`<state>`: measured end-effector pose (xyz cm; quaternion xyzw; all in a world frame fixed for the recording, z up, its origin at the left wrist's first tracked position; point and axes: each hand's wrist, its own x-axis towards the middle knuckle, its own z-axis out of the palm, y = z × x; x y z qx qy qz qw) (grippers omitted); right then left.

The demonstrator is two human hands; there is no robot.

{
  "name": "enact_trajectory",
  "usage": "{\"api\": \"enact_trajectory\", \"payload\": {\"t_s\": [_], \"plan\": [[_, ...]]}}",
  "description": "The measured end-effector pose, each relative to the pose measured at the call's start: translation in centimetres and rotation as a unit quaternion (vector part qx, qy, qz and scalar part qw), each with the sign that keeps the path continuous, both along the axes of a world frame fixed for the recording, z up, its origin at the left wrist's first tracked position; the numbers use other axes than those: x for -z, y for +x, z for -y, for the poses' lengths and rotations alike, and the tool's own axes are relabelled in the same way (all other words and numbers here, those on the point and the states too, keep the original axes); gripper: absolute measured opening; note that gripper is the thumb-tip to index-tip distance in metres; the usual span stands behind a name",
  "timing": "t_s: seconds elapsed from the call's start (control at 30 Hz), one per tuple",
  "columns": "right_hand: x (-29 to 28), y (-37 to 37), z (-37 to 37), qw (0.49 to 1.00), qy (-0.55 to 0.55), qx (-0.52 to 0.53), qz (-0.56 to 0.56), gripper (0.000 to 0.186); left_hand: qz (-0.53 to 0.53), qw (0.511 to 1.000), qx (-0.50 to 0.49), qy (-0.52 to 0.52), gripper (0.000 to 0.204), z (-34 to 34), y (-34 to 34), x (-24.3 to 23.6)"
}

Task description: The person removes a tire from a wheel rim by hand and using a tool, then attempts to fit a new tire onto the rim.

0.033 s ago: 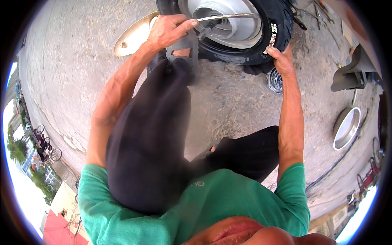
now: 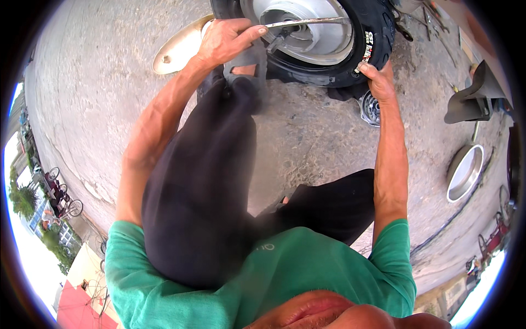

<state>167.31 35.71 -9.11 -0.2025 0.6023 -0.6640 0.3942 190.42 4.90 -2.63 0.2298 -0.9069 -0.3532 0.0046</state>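
My left hand (image 2: 226,43) is closed around one end of a long, flat metal tyre lever (image 2: 307,22). The lever lies across a silver wheel rim (image 2: 341,46), its far end at the rim's right edge. Around the rim sits a black tyre (image 2: 379,33), cut off by the top of the view. With thumb on the sidewall, my right hand (image 2: 379,82) grips the tyre's lower right side; its other fingers are mostly hidden. My sandalled foot (image 2: 246,64) is close against the tyre's left side.
Left of the tyre lies an oval, pale metal dish-like piece (image 2: 171,57). A round metal hub part (image 2: 370,107) rests below my right hand. Further right are a dark curved piece (image 2: 471,96), a round metal pan (image 2: 475,171) and several hand tools (image 2: 430,24) on the ground.
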Motion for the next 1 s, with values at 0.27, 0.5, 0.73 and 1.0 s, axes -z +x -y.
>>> {"api": "enact_trajectory", "payload": {"t_s": [0.27,0.5,0.73,1.0], "plan": [[-0.2,0.2,0.4,0.999,-0.032,0.009,0.019,0.075,-0.028,0.999,0.003,-0.028,0.053,0.0,-0.5,-0.2],[-0.2,0.0,0.3,0.999,-0.030,0.000,0.019,0.075,-0.015,0.998,-0.026,-0.050,0.055,-1.9,-0.5,-0.3],[-0.2,0.1,0.2,0.999,-0.025,-0.009,0.019,0.076,-0.023,0.996,-0.026,-0.081,0.057,-3.8,-1.6,-2.1],[-0.5,0.0,0.5,0.999,0.021,0.024,-0.024,0.082,0.054,0.996,-0.011,0.070,0.033,-5.4,-0.1,-8.1]]}}
